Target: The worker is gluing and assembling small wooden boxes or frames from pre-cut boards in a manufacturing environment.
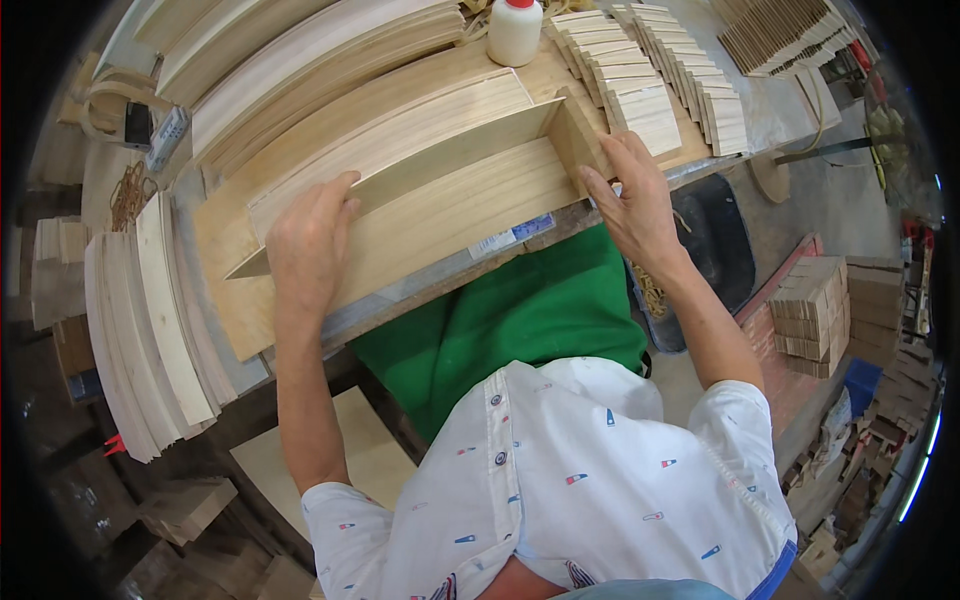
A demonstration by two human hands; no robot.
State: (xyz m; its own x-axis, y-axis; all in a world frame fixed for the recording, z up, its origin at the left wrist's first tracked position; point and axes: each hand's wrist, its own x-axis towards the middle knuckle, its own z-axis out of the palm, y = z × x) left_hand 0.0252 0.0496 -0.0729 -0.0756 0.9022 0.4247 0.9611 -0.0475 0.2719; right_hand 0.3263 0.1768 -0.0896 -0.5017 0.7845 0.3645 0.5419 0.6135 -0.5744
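Patterned white shirt [600,470] filled the foreground; a wooden frame [455,162] spanned both hands

Watching remotely through the head camera, I saw the frame on the workbench, just beyond a green cloth [520,310] over the person's lap. Its long thin board stood on edge between the hands. Over its left end, the left hand [308,245] was closed on that board's top edge, thumb nearer, forefinger farther; I could not make out the other fingertips. At the opposite end, the right hand [640,195] clamped the short end board [577,140], thumb at its near end, fingers outside. Behind the frame lay a pale strip [400,140]; farther back stood a red-capped white bottle [515,37].
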